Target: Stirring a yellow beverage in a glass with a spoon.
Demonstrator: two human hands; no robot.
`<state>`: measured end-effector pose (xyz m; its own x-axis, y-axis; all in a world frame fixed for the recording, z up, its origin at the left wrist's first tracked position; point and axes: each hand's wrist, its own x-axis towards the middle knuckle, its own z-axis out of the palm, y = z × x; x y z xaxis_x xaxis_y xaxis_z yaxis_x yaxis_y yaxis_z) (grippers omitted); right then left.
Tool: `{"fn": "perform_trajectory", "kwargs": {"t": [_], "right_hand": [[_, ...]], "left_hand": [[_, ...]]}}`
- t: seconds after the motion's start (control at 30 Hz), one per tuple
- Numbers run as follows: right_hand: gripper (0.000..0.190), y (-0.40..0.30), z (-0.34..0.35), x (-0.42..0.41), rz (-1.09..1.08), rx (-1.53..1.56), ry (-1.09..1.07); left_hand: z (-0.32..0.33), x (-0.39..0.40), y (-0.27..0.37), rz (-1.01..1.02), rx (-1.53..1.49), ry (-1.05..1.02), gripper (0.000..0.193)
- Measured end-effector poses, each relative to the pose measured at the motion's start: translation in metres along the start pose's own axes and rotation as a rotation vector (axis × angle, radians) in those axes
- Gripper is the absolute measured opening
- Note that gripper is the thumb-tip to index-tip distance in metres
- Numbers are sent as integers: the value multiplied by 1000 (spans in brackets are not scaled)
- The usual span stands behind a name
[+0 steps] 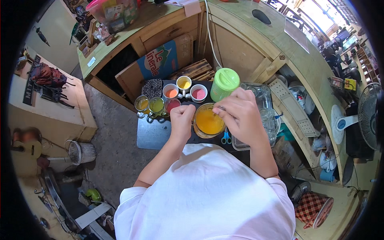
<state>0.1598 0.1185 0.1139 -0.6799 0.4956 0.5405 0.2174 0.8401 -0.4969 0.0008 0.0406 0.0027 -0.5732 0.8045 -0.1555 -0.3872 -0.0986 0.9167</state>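
A glass mug of orange liquid [209,121] stands in front of me, near the table's edge. My left hand [182,118] is closed around its handle on the left side. Above the mug's right rim, my right hand [240,115] pinches the end of a metal spoon [221,108], whose lower part is hidden in the drink. Behind are white cups holding orange powder [171,93], yellow powder [184,84] and pink powder [198,94]. Glass mugs of yellow liquid [142,104], green liquid [156,105] and red liquid [173,105] stand to the left.
A green lidded pitcher [225,84] stands behind my right hand. Upturned glasses fill a clear tray [240,145] at right. Blue-handled scissors [226,138] lie beside the mug. A metallic board [153,135] is at left, a dark beaded pouch [152,88] behind it. A wooden counter [243,39] wraps around.
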Motion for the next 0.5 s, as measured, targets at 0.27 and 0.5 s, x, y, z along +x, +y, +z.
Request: {"fn": "perform_trajectory", "kwargs": {"t": [0.27,0.5], "right_hand": [[11,2,3,0,2,121,25],[11,-7,-1,-2,48,168,-170]], "left_hand": [[1,-2,2,15,6,-23,39],[2,-3,7,-10,-8,-19,39]]}}
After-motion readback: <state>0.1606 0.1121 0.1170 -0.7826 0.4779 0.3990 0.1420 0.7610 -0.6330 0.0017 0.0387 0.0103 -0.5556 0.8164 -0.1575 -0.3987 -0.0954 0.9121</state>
